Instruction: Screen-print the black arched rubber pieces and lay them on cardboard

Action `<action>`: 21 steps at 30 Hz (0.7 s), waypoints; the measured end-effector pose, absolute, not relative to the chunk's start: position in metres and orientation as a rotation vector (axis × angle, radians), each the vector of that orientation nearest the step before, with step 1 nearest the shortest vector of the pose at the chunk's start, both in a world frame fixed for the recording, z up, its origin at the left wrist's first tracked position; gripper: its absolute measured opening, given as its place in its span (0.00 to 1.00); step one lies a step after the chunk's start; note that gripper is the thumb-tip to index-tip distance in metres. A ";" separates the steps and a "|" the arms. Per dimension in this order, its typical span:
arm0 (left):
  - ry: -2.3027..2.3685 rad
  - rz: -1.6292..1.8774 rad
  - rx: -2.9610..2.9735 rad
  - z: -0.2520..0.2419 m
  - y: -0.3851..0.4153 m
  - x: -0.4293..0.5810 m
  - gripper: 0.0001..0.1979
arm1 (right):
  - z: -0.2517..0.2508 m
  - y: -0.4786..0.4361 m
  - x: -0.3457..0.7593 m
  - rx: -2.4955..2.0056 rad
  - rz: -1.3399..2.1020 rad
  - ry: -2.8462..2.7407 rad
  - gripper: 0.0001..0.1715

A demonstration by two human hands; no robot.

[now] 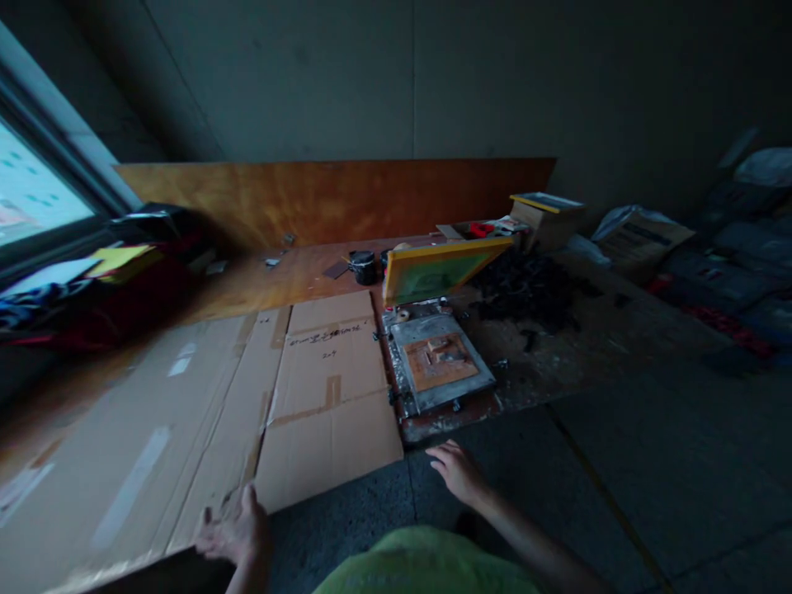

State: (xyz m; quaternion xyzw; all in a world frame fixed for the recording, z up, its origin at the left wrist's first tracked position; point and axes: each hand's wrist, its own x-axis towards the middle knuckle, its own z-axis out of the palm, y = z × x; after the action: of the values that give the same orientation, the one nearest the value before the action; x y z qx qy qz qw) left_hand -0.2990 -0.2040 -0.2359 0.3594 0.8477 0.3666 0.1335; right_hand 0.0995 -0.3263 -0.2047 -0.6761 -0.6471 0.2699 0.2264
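Observation:
My left hand (233, 530) is at the front edge of a large flattened cardboard sheet (204, 412), fingers apart and nothing in them; whether it touches the board I cannot tell. Past the cardboard's right corner, my right hand (456, 469) hovers over the floor with its fingers stretched out, also without anything in it. Ahead of that hand lies a grey metal printing base (423, 403) bearing a brown square board (421, 375) with a small block (446, 350) on top. Behind the base a yellow-framed screen (421, 276) stands tilted up.
A black pot (363, 268) stands behind the cardboard. Dark scraps (525, 289) are heaped right of the screen, near a cardboard box (544, 221). Folded cloth and a yellow sheet (120, 261) lie by the window. A wooden panel (334, 196) leans on the wall.

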 end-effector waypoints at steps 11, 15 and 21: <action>1.248 1.329 1.667 -0.108 -0.199 0.014 0.14 | -0.210 -0.353 0.277 -1.948 0.786 -1.563 0.19; 1.101 1.133 1.801 -0.103 -0.190 0.072 0.10 | -0.201 -0.328 0.313 -1.921 0.764 -1.483 0.18; 1.013 0.858 1.738 -0.116 -0.147 0.149 0.10 | -0.183 -0.295 0.384 -1.945 0.715 -1.367 0.17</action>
State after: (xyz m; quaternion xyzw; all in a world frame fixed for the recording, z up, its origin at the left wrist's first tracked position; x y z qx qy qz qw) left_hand 0.1492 -0.1471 -0.1163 0.7060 0.4114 0.3483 0.4594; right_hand 0.3843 -0.2949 -0.1833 -0.7414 -0.5209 0.2725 0.3235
